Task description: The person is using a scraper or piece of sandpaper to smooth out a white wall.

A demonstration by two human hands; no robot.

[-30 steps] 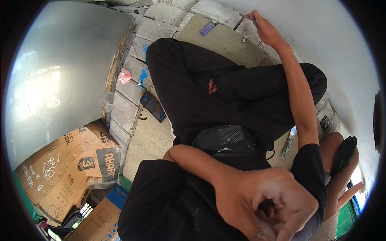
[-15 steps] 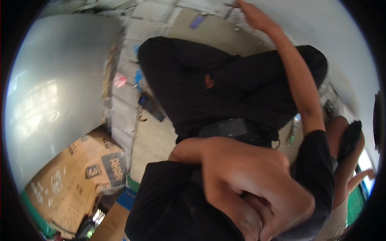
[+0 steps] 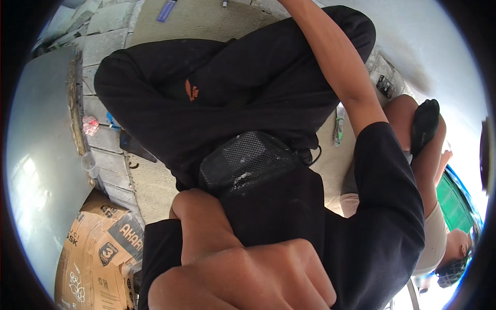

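the left hand [image 3: 243,279] fills the lower middle of the view, very close to the camera, its fingers curled together into a loose fist; nothing can be seen inside it, so whether it grips anything cannot be told. its forearm bends back toward the black mesh pouch [image 3: 245,161] at the waist, which lies just above the wrist, its long axis running from lower left to upper right. the right arm [image 3: 338,77] stretches up and away over the black trousers [image 3: 217,88], and its hand is cut off by the top edge (so its state cannot be told). on the concrete floor [image 3: 155,186] near the top lies a small blue flat object [image 3: 166,10], its long axis pointing up and slightly right. a printed cardboard box [image 3: 98,253] sits at the lower left. another person crouches at the right, a knee [image 3: 408,111] raised beside the outstretched arm.
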